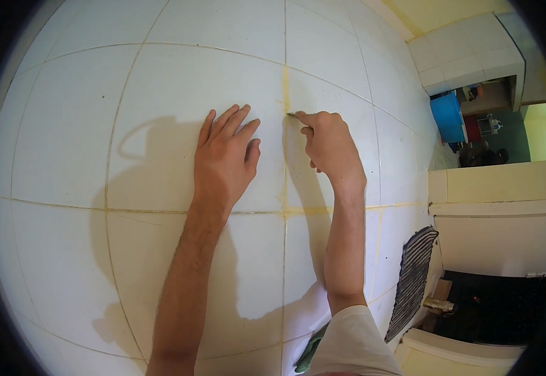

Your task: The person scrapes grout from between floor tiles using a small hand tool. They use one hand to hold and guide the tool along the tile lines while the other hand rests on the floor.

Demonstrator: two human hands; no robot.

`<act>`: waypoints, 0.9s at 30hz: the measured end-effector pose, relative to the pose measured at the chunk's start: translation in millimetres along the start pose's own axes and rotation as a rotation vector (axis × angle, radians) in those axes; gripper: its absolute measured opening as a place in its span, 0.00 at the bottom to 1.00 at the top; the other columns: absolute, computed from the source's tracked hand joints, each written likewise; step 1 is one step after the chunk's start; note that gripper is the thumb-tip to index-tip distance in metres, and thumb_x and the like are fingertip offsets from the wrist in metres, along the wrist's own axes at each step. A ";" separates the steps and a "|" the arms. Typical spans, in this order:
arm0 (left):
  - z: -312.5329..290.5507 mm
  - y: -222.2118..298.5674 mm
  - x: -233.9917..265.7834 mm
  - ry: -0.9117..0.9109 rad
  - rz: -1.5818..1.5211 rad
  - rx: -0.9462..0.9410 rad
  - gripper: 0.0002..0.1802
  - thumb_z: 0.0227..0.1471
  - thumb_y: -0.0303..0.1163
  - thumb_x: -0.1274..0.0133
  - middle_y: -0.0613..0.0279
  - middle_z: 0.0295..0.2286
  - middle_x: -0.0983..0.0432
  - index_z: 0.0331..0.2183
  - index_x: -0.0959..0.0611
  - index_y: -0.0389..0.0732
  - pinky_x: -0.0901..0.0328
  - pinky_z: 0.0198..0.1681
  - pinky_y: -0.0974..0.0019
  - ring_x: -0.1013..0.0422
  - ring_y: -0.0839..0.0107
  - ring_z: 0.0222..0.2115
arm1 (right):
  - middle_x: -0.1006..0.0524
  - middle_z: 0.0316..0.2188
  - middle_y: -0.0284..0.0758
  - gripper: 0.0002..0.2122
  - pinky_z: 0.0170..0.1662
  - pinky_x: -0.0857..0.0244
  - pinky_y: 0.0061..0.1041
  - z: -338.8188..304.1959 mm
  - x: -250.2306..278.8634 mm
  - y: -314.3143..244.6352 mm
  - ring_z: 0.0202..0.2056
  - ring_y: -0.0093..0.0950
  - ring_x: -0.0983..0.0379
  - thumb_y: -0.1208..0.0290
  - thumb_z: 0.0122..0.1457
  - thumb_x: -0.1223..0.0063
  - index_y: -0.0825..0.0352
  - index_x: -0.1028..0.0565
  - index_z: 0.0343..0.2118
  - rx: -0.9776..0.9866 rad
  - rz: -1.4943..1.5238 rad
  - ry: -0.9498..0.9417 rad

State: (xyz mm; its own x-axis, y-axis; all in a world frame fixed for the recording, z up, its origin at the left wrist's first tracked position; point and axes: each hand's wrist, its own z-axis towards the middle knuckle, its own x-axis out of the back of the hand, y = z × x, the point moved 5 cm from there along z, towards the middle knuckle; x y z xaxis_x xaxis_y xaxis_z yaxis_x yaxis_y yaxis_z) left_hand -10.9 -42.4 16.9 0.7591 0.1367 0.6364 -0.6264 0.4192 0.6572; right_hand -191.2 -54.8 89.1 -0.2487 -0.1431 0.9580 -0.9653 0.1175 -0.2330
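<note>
Broadly, a white tiled floor [173, 75] spreads out beneath and around both hands, its straight joints bent by the lens. A large shadow [151, 182] lies over the tiles, reaching well out to the left of the left hand and down between the two forearms. Far to the right of the right hand, and lower than it, is a dark opening [498, 307] framed by pale wall [498, 241]. Nearer to that hand, below it and to its right, lies a striped dark mat [411, 279]. Above the mat, well off to the right at about the height of the knuckles, stands a blue container [448, 118]. A white sleeve [351, 344] covers the right arm behind its bare forearm.

The left hand [225, 153] is laid palm down on a tile, fingers spread and thumb held out toward the right hand. The right hand [332, 144] is curled, index finger pointing left, around a small tool mostly hidden by the fingers. Well below the right hand, beside the sleeve, a bit of green cloth [310, 352] shows. Between the hands runs a yellowed joint [285, 88], continuing above them. Smallest is the thin dark tip [291, 114] of the tool, just past the right index fingertip, at that joint's edge.
</note>
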 end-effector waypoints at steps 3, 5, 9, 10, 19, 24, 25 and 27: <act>0.3 -0.6 -1.1 0.005 -0.006 -0.002 0.16 0.60 0.29 0.37 0.60 0.59 0.21 0.51 0.12 0.43 0.44 0.74 0.49 0.31 0.63 0.64 | 0.15 0.29 0.48 0.20 0.18 0.28 0.30 -0.3 0.6 -0.9 0.13 0.31 0.24 0.86 0.66 0.53 0.72 0.19 0.59 -0.007 0.020 -0.013; -0.5 -2.5 -0.6 -0.008 0.006 0.011 0.17 0.61 0.29 0.38 0.60 0.60 0.22 0.52 0.12 0.44 0.44 0.74 0.51 0.31 0.63 0.64 | 0.15 0.30 0.49 0.20 0.18 0.28 0.30 -6.9 5.6 -7.3 0.13 0.31 0.24 0.86 0.66 0.53 0.72 0.20 0.59 -0.018 0.027 -0.072; 0.9 0.5 -1.3 -0.018 0.001 0.011 0.17 0.61 0.29 0.38 0.60 0.60 0.22 0.52 0.12 0.44 0.45 0.74 0.51 0.31 0.63 0.65 | 0.14 0.31 0.49 0.20 0.18 0.27 0.30 2.0 -3.6 2.6 0.13 0.31 0.24 0.86 0.66 0.53 0.72 0.20 0.59 0.051 0.023 0.045; 0.4 -0.4 -1.0 -0.016 0.000 0.012 0.17 0.61 0.29 0.38 0.60 0.60 0.22 0.52 0.12 0.44 0.45 0.74 0.51 0.31 0.63 0.65 | 0.14 0.32 0.49 0.20 0.18 0.27 0.30 0.3 -1.4 -1.2 0.14 0.31 0.24 0.86 0.66 0.53 0.72 0.20 0.59 0.025 0.026 0.017; 0.3 0.7 0.8 -0.011 0.004 0.009 0.17 0.61 0.29 0.37 0.61 0.60 0.22 0.52 0.12 0.44 0.44 0.74 0.51 0.31 0.63 0.65 | 0.14 0.30 0.48 0.19 0.18 0.26 0.29 -2.9 0.9 -3.6 0.14 0.31 0.23 0.86 0.66 0.52 0.72 0.19 0.58 0.021 0.028 0.003; 0.4 -0.1 -0.1 -0.013 0.001 0.009 0.17 0.61 0.29 0.37 0.61 0.60 0.22 0.52 0.12 0.44 0.44 0.74 0.51 0.31 0.63 0.65 | 0.16 0.26 0.48 0.19 0.18 0.27 0.29 1.5 -2.0 -1.7 0.13 0.31 0.24 0.86 0.66 0.51 0.73 0.19 0.58 0.043 0.002 0.022; 0.5 0.6 -0.3 -0.016 0.000 0.011 0.17 0.61 0.29 0.37 0.61 0.60 0.22 0.52 0.12 0.44 0.44 0.74 0.51 0.31 0.63 0.64 | 0.16 0.25 0.48 0.19 0.18 0.27 0.29 2.1 -2.3 -0.3 0.13 0.31 0.24 0.86 0.66 0.51 0.73 0.19 0.58 0.027 0.025 0.032; 0.5 0.6 -0.7 -0.017 0.003 0.013 0.17 0.61 0.29 0.37 0.61 0.61 0.22 0.52 0.12 0.44 0.44 0.74 0.51 0.31 0.63 0.64 | 0.16 0.24 0.48 0.19 0.19 0.27 0.29 0.5 -1.1 -1.6 0.13 0.31 0.24 0.86 0.67 0.52 0.73 0.19 0.58 -0.003 0.051 0.006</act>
State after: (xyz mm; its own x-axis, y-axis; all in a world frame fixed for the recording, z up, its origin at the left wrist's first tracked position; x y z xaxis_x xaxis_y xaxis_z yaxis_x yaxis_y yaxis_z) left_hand -11.8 -42.7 17.0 0.7542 0.1224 0.6452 -0.6309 0.4074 0.6603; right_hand -189.5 -55.2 88.3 -0.2966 -0.1307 0.9460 -0.9514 0.1270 -0.2807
